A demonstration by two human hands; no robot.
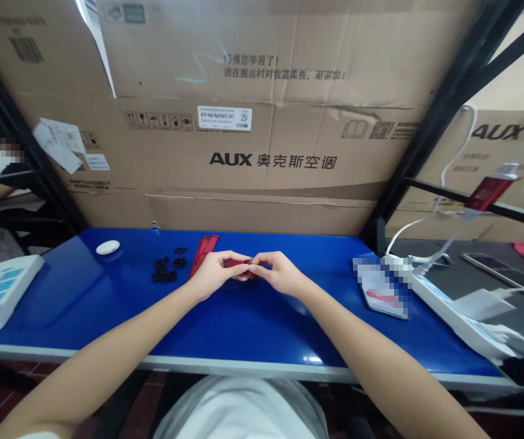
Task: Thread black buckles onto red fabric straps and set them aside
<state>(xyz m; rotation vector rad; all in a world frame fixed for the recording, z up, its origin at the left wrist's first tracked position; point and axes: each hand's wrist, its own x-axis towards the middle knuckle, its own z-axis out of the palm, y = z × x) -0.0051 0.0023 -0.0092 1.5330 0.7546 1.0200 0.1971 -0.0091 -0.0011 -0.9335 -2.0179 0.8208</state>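
Observation:
Over the middle of the blue table, my left hand [214,272] and my right hand [276,272] meet fingertip to fingertip, both closed in a pinch. Between them shows a red strap [233,263] with a small black buckle [247,262] on or against it; the fingers hide most of both, so how they are joined cannot be seen. Behind my left hand, more red webbing [204,251] lies on the tabletop. Several loose black plastic buckles [164,272] sit in a small group left of it.
A white oval object [108,247] lies at the back left, and a white device with blue panels [1,292] stands at the left edge. To the right are a phone [383,297] and a power strip [460,323] with cables. A cardboard wall [271,210] closes the back. Another person sits far left.

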